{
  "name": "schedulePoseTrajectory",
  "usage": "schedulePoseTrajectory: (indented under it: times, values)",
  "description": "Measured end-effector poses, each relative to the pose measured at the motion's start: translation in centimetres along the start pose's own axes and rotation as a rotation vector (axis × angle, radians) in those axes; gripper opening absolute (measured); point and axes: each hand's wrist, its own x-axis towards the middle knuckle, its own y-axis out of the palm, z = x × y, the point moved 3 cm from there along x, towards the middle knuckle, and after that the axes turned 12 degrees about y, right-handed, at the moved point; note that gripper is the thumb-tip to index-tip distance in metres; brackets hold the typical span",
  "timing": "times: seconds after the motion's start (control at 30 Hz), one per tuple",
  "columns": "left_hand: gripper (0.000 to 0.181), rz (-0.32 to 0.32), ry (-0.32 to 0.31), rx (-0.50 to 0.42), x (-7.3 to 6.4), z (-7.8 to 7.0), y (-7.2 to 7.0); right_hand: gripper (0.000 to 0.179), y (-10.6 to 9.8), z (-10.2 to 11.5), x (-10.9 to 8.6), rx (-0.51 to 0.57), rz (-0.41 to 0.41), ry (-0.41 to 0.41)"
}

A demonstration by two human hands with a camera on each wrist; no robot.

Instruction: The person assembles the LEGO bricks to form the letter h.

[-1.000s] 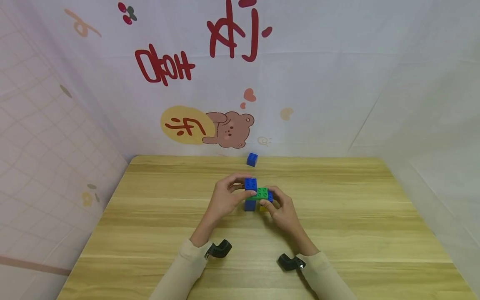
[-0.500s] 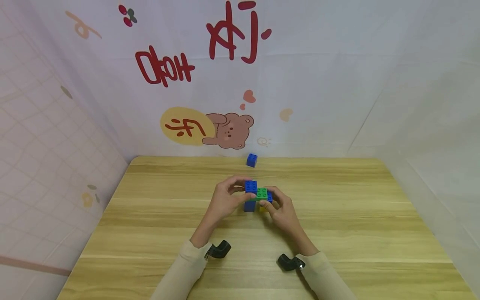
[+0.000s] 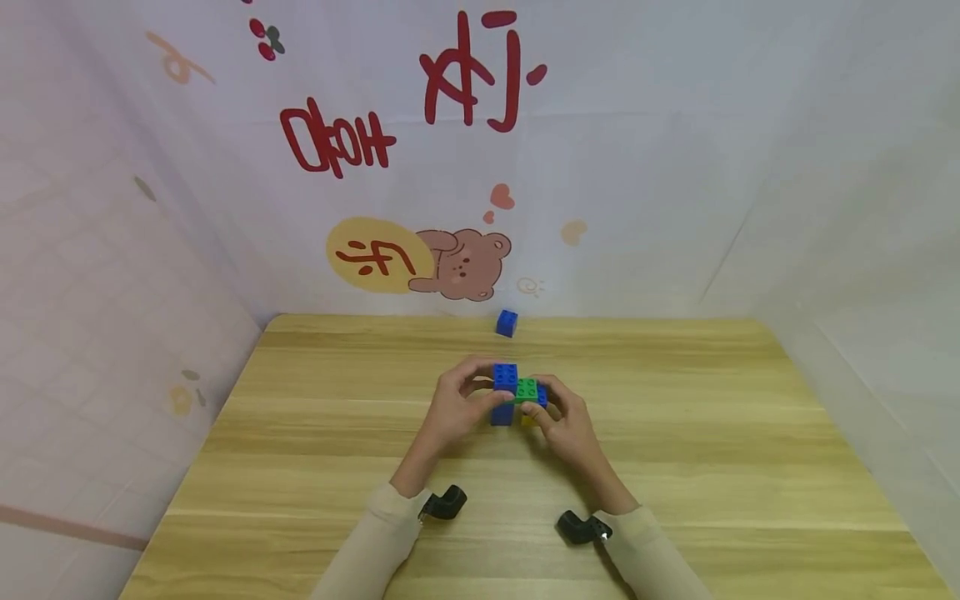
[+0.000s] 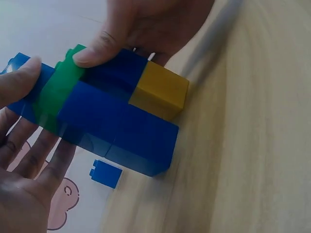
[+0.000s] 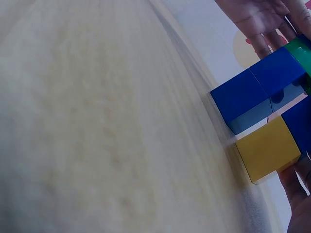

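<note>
A brick build stands on the table, held from both sides. Two stacked blue bricks form its left column. A yellow brick under a blue brick makes the right one. Across both lies a green brick, with another blue brick on its left end. My left hand pinches that top blue brick, thumb in front and fingers behind. With my right hand I grip the right side, thumb against the green brick in the left wrist view. Those right fingertips are partly hidden behind the bricks.
A loose blue brick lies near the back edge of the wooden table, behind the build. White printed cloth hangs behind and along the sides. A black camera mount sits on the left wrist, another on the right.
The head view has shifted slightly. Against the green brick, the top blue brick appears a little lower than one second ago. Both hands keep their hold with hardly any movement.
</note>
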Motion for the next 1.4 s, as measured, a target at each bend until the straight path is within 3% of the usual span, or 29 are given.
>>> schedulePoseTrajectory:
  times: [0.3,0.53,0.77,1.13,1.27,1.4]
  values:
    - [0.037,-0.032,0.034,0.032,-0.8,0.2,-0.3,0.033,0.6,-0.3,0.1,-0.016,0.026,0.01]
    - [0.039,-0.014,-0.045,0.028,-0.8,1.4,1.3,0.032,-1.4,0.0,-0.6,-0.099,0.015,-0.009]
    - [0.041,-0.047,-0.073,0.006,-1.3,1.3,1.0,0.041,-1.4,1.1,-0.3,-0.195,0.017,-0.063]
    - [0.039,0.0,-0.12,-0.053,-1.5,0.5,1.3,0.036,-0.6,3.2,-0.4,-0.24,-0.045,-0.177]
    - [0.041,0.032,-0.14,-0.019,-1.4,0.3,1.0,0.036,-0.5,3.0,-0.4,-0.249,-0.062,-0.196]
    - [0.043,0.092,-0.143,0.028,-1.2,0.4,0.2,0.034,-0.3,4.7,-1.2,-0.245,-0.071,-0.195]
